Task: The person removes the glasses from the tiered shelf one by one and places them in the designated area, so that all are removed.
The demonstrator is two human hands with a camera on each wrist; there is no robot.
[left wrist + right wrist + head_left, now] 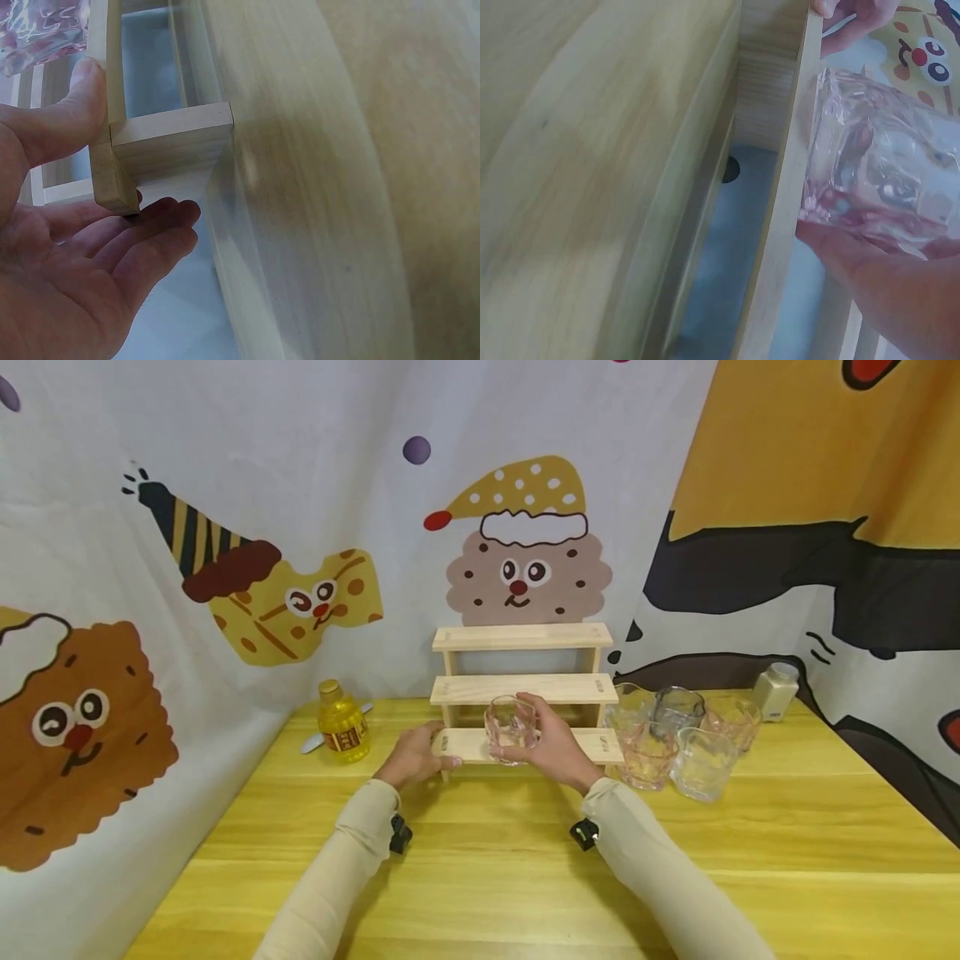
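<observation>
A three-tier wooden stand (525,688) rises at the back of the table. My right hand (561,750) holds a clear, pink-tinted drinking glass (512,720) at the lowest tier, its thumb and fingers spread round the sides. In the right wrist view the base of the glass (877,161) is right at the board (780,225). At the left end of that same tier, my left hand (414,755) grips the board. The left wrist view shows its thumb (84,101) on the board and the curled fingers (154,251) round the end and below.
Right of the stand is a group of several drinking glasses (703,764), some clear, pinkish or grey, with a white-lidded jar (776,692) behind. On the left are a yellow bottle (343,723) and a spoon (312,743). A printed curtain (360,410) hangs behind the table (480,877).
</observation>
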